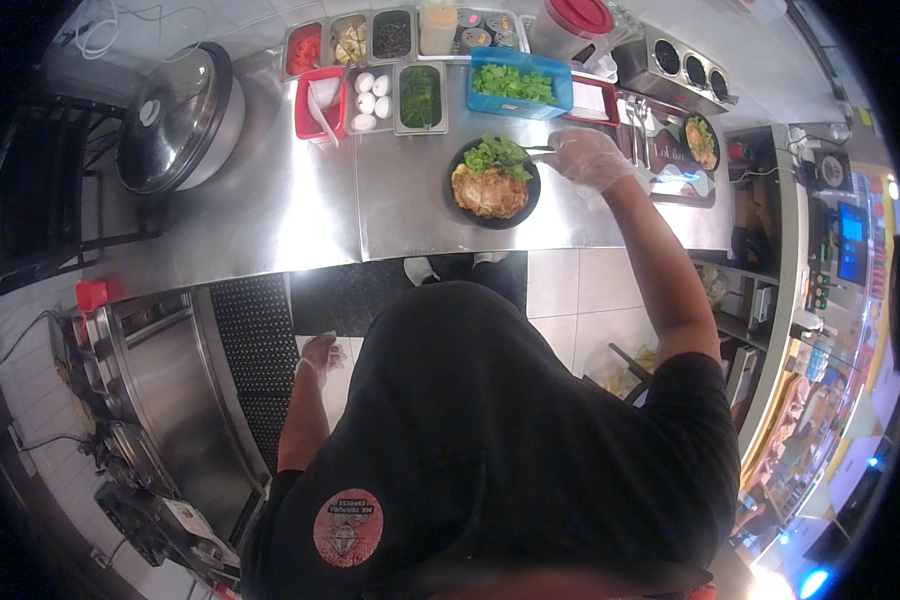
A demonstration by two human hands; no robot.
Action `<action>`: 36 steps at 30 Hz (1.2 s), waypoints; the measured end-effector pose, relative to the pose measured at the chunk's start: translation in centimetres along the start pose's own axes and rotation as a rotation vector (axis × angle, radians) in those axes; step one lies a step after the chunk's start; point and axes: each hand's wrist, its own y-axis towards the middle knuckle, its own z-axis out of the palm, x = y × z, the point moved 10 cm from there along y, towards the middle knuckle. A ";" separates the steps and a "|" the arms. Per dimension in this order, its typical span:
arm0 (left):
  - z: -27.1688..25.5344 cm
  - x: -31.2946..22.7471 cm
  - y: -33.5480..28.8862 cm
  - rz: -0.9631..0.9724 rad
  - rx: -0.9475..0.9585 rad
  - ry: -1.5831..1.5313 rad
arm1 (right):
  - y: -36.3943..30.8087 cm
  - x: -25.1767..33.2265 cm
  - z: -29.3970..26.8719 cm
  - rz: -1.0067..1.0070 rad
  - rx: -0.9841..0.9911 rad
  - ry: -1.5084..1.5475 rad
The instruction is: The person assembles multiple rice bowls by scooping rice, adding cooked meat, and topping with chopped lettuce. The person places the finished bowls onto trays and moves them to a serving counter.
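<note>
Counter (395,205) of steel bearing dark bowl (515,217), pale floor tiles (553,285), right hand (582,160) pinching slim utensil (539,150), left hand (320,357) half-curled, empty

on your counter (410,220), a food bowl (493,223) sits near the front edge, a lettuce tub (515,105) behind it. eggs (366,103) lie left of the tub, a lidded pot (175,120) left of them. at your right, a serving tray (678,187) bears cutlery (644,138) and a second bowl (716,135).
</note>
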 end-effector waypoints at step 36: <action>0.9 -1.9 -0.5 0.051 -0.055 0.099 | -0.9 2.2 0.5 0.110 0.058 0.084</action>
